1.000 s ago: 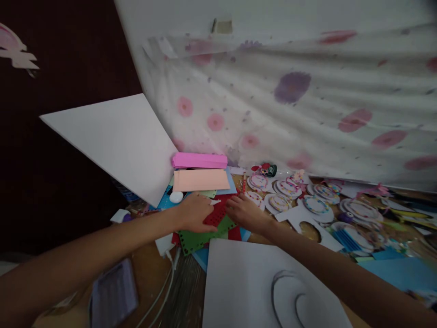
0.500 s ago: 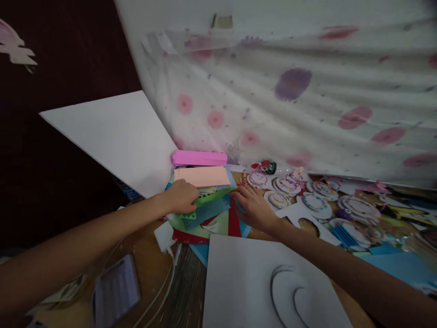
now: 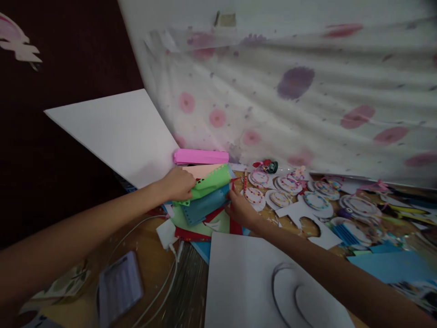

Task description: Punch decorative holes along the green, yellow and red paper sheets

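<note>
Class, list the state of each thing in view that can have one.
Left hand, closed on the green sheet
Right hand, at the edge of the teal sheet; grip unclear
Green sheet, raised, bent
Clear bottle, lying sideways
White adapter, cable attached
White board, leaning
Drawn-on sheet, flat

The green sheet (image 3: 212, 184) and teal sheet (image 3: 206, 205) look like matt paper, the tabletop (image 3: 149, 248) like smooth wood.

Bare along both slim, tapering forearms (image 3: 112, 217). Seemingly bare too at left hand (image 3: 179, 183) and right hand (image 3: 241, 208), though dimly lit.
</note>
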Action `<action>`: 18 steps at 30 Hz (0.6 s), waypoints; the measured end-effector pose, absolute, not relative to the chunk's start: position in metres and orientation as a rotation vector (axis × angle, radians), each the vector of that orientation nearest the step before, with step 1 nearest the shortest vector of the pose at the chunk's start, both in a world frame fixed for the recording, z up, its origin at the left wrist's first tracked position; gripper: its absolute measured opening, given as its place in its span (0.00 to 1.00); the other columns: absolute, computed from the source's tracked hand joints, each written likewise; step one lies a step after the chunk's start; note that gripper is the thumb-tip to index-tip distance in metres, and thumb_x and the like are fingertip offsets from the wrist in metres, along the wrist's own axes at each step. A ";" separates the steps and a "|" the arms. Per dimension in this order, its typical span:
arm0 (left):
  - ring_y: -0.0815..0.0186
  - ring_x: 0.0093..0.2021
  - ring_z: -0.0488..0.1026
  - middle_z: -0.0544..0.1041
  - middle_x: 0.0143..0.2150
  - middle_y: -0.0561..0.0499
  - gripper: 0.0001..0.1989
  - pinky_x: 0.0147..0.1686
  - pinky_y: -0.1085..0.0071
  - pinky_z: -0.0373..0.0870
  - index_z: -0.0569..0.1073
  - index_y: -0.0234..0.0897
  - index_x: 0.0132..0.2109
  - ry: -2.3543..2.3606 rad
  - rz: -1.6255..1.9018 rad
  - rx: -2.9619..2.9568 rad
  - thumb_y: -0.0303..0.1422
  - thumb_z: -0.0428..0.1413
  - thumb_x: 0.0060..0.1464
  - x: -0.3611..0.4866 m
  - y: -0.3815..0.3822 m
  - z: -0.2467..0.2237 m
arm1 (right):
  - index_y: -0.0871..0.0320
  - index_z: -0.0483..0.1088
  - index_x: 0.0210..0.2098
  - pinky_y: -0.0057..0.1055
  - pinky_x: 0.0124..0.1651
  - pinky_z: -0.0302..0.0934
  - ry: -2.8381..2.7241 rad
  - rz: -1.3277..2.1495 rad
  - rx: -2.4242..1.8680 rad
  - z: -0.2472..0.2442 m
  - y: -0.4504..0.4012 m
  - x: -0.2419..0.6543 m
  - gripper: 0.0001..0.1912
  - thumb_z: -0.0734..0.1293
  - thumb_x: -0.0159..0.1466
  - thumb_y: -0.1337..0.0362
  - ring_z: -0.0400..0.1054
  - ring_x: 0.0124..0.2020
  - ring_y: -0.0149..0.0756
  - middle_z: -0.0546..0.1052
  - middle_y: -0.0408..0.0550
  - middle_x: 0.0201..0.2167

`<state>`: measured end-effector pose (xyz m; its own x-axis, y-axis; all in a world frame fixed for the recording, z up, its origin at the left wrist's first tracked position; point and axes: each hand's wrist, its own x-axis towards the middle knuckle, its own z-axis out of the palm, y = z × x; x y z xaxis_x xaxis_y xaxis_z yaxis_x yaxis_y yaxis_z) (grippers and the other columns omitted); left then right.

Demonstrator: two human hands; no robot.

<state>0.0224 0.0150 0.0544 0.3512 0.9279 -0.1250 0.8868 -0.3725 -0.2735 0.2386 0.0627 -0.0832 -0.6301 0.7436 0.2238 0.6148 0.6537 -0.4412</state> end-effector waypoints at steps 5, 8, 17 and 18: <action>0.55 0.30 0.73 0.75 0.25 0.44 0.06 0.31 0.64 0.60 0.73 0.36 0.24 -1.761 0.336 -2.496 0.30 0.52 0.42 0.018 0.018 0.062 | 0.61 0.64 0.37 0.37 0.41 0.64 -2.171 0.790 -1.248 -0.081 0.081 0.225 0.11 0.66 0.54 0.66 0.68 0.36 0.40 0.71 0.54 0.36; 0.63 0.25 0.68 0.72 0.22 0.51 0.05 0.25 0.69 0.55 0.69 0.37 0.22 -1.842 0.254 -2.614 0.32 0.53 0.41 0.014 0.016 0.067 | 0.58 0.64 0.34 0.36 0.37 0.65 -1.992 1.008 -1.245 -0.073 0.085 0.224 0.08 0.64 0.55 0.63 0.68 0.32 0.36 0.72 0.46 0.30; 0.69 0.25 0.66 0.69 0.24 0.54 0.13 0.26 0.72 0.61 0.67 0.37 0.26 -2.075 -0.353 -2.841 0.35 0.42 0.51 -0.006 -0.003 0.124 | 0.57 0.66 0.41 0.38 0.44 0.67 -1.558 1.461 -1.095 -0.024 0.058 0.267 0.14 0.64 0.58 0.56 0.73 0.40 0.39 0.77 0.52 0.38; 0.68 0.27 0.67 0.72 0.26 0.53 0.16 0.27 0.71 0.63 0.70 0.36 0.31 -2.092 -0.443 -2.811 0.35 0.40 0.53 -0.002 -0.007 0.131 | 0.57 0.65 0.42 0.39 0.45 0.67 -1.534 1.487 -1.078 -0.018 0.051 0.272 0.16 0.65 0.58 0.55 0.73 0.42 0.40 0.77 0.53 0.41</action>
